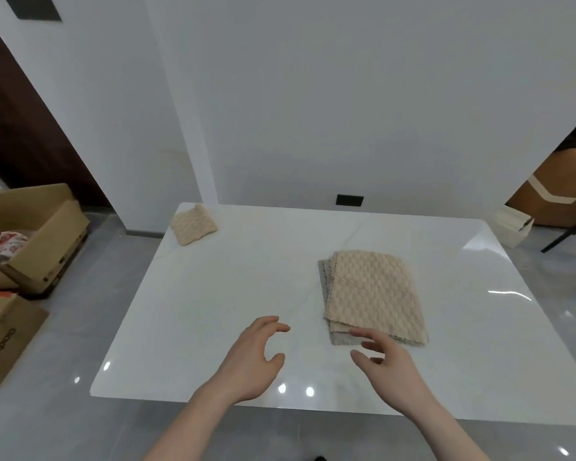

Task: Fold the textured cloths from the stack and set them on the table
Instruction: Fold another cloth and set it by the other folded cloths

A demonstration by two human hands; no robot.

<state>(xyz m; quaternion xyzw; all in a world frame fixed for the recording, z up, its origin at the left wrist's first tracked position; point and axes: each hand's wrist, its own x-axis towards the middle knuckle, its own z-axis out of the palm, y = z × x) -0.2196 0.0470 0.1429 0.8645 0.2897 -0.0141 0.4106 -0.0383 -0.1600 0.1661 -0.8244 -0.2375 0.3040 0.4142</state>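
A glossy white counter (233, 294) carries a stack of beige textured cloths (373, 294) lying flat right of its middle, and one folded cloth (193, 224) sits well apart at the far left corner. Cardboard boxes (27, 234) stand on the floor to the left. The left hand (253, 357) hovers above the near edge with its fingers (273, 327) loosely spread and holding nothing, while the right hand (386, 364) reaches just beside the stack's near corner, fingers relaxed and apart, gripping nothing.
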